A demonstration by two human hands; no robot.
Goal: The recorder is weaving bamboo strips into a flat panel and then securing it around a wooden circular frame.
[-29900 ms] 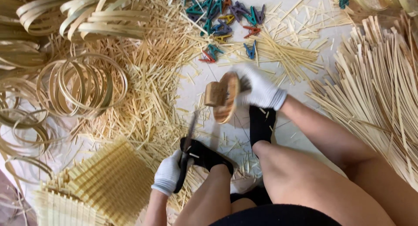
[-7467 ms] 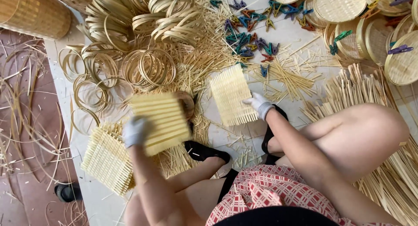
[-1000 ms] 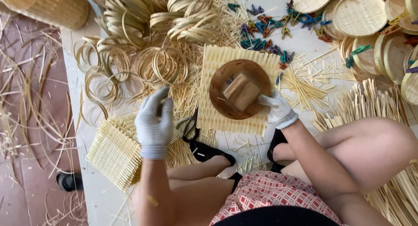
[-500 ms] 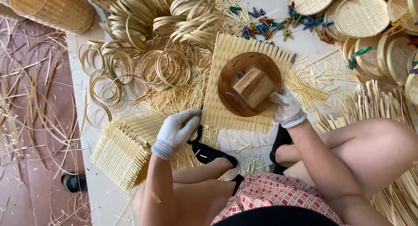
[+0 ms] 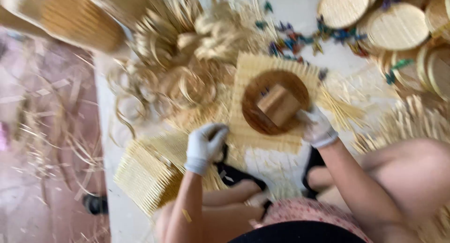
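Frame blurred by head motion. Person seated on the floor, both hands in white gloves. Right hand (image 5: 318, 127) sits right of centre, fingers curled against the lower right edge of a round wooden disc (image 5: 275, 101) that carries a wooden block (image 5: 280, 104) on top; whether it grips the disc or only presses on it cannot be told. The disc lies flat on a square woven bamboo mat (image 5: 255, 130) at the centre of the frame. Left hand (image 5: 204, 145) is below and left of the mat, fingers bent downward and loosely curled just beside the mat's lower left corner; something dark shows under the fingers, too blurred to name, so a grip cannot be confirmed. A stack of woven mats (image 5: 147, 175) lies at lower left, just beside the left wrist. Bamboo hoops (image 5: 187, 65) are heaped above centre. Round woven lids (image 5: 398, 29) fill the upper right, with coloured clips (image 5: 304, 37) scattered between them and the hoops.
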